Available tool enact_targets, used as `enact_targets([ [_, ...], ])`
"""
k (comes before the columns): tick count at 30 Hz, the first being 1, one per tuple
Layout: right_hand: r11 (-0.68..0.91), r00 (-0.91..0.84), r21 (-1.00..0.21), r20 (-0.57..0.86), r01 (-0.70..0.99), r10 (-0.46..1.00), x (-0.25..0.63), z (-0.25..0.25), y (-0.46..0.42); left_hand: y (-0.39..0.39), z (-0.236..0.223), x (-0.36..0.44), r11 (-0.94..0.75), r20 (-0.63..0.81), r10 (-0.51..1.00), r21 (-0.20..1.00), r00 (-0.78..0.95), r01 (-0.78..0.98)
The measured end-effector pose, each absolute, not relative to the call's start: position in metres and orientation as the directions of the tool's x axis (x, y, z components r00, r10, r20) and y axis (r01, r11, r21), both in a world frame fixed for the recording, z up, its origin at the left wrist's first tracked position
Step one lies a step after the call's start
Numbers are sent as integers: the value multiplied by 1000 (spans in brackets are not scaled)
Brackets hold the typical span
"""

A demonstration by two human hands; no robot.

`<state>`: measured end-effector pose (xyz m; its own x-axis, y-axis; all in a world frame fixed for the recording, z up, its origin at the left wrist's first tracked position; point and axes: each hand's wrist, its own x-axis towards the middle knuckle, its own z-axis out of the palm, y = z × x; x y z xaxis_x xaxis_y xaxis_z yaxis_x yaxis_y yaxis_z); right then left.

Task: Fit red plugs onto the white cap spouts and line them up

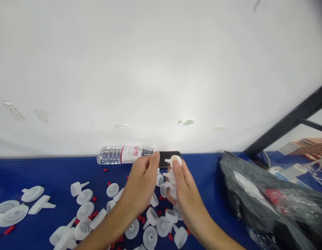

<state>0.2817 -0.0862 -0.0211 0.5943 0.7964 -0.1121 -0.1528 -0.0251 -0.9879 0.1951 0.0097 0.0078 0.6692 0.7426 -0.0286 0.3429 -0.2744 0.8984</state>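
Observation:
My right hand point(185, 180) is closed around several white plastic nozzle caps point(172, 177). Its thumb presses on the uppermost one, and the thin spouts point left. Just to the left, my left hand point(143, 175) is closed with thumb and fingers together; whatever it may pinch is hidden or too small to name. Beneath and around both hands, many loose white nozzle caps point(163, 226) lie on the blue surface point(202, 194). Small red tip caps point(95, 199) are scattered among them.
A clear water bottle point(111, 155) lies on its side along the white wall point(161, 76). A dark phone point(164, 159) rests behind my hands. On the right sits a grey plastic bag point(265, 198), with a black metal bar point(288, 118) beyond it. Larger white nozzle caps point(13, 216) lie far left.

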Motion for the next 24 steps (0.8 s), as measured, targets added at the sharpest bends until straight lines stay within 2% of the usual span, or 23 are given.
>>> enact_targets([
  [1, -81, 540, -993, -115, -87, 833, 289, -13, -86, 17, 10, 191, -322, -40, 713, 868, 699, 379],
  [3, -159, 413, -961, -52, 228, 909, 304, 3, -89, 29, 13, 182, -429, -75, 652, 785, 755, 448],
  [5, -227, 323, -841, -67, 490, 944, 315, 13, -94, 35, 12, 173, -526, -110, 610, 685, 785, 504],
  [8, -312, 277, -650, -160, 693, 948, 318, 15, -100, 36, 7, 167, -632, -154, 573, 542, 805, 554],
  [12, -357, 290, -457, -212, 814, 933, 302, 8, -101, 29, 2, 172, -714, -211, 520, 424, 828, 557],
  [15, -353, 289, -368, -220, 860, 932, 294, 5, -99, 27, 2, 176, -749, -226, 493, 383, 840, 542],
  [21, -357, 295, -370, -213, 858, 931, 297, 8, -101, 29, 4, 170, -773, -179, 486, 367, 855, 517],
  [24, -350, 321, -335, -139, 875, 937, 301, 11, -103, 30, 5, 167, -776, -142, 494, 373, 858, 509],
])
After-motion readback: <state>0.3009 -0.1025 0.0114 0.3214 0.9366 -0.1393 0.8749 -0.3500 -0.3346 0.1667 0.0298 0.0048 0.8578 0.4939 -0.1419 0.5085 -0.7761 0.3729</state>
